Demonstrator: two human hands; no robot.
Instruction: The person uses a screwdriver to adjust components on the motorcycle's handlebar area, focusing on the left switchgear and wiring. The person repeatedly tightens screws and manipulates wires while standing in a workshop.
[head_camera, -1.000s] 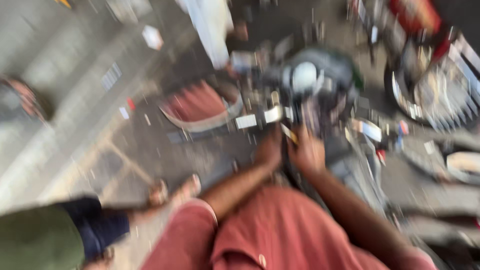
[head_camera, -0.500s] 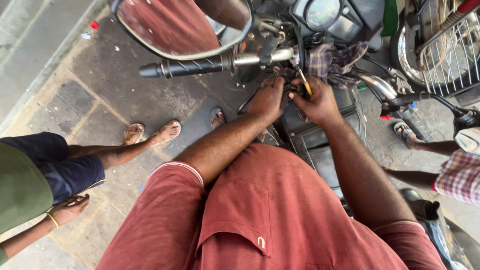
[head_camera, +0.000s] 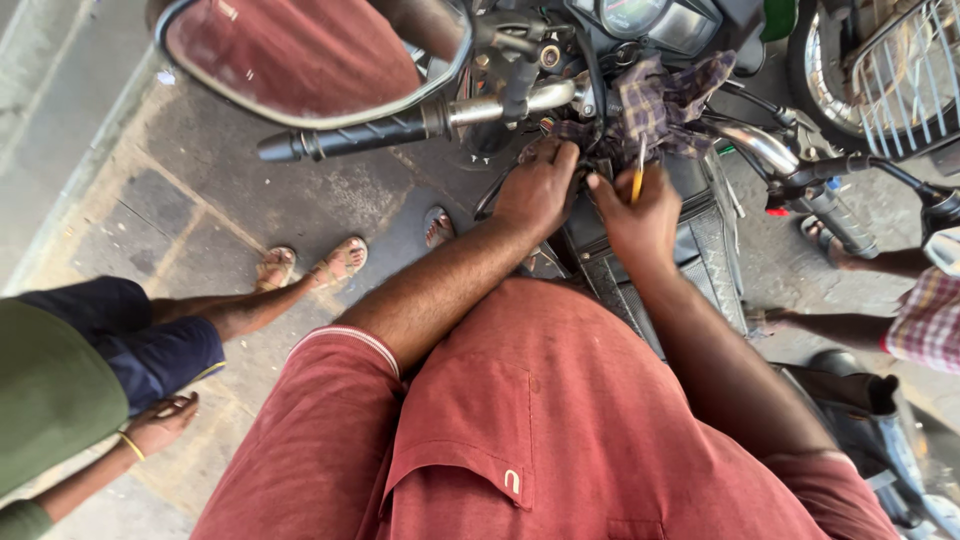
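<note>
Paved ground (head_camera: 190, 210) of grey slabs is seen under a motorcycle (head_camera: 640, 250), which is viewed from above with its dash at the top edge. Compared with half a second ago, the view has been brought closer and steadier, while both hands are kept at the same spot below the handlebar (head_camera: 400, 125); the work there appears to be continuing rather than finished. A large mirror (head_camera: 310, 55) is seen at the upper left, and a checked cloth (head_camera: 665, 100) is bunched over the bar's middle. A bystander's sandalled feet (head_camera: 310, 268) are planted on the ground to the left. Both arms are stretched forward from a red shirt (head_camera: 520, 420). The left hand (head_camera: 540, 190) is laid palm down, its fingers curled together onto the wiring under the cloth. The right hand (head_camera: 640, 215) is closed, its fingers pinching a yellow-handled tool (head_camera: 637, 180) held upright, its tip hidden in the cloth.
</note>
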